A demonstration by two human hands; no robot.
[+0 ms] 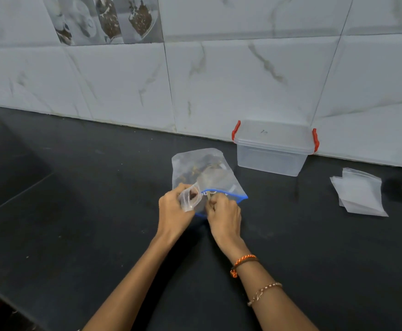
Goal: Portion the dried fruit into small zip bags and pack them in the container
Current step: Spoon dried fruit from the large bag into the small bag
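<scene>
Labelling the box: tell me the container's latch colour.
Red-orange latches on the clear container, head view.

right hand (pixel 222 211) fingertips hidden (curled under); dried fruit (pixel 196 172) blurred.

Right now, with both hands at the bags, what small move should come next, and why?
Probably the right hand drops its pinched piece of fruit into the small bag. The left hand holds that bag with its mouth open beside the big bag, and only a little fruit shows inside it.

Black counter (pixel 76 235), white grey-veined wall tiles (pixel 242 80), clear container (pixel 272 154) (red clips), blue-edged clear bag (pixel 209 177), orange wrist thread (pixel 242 261).
</scene>
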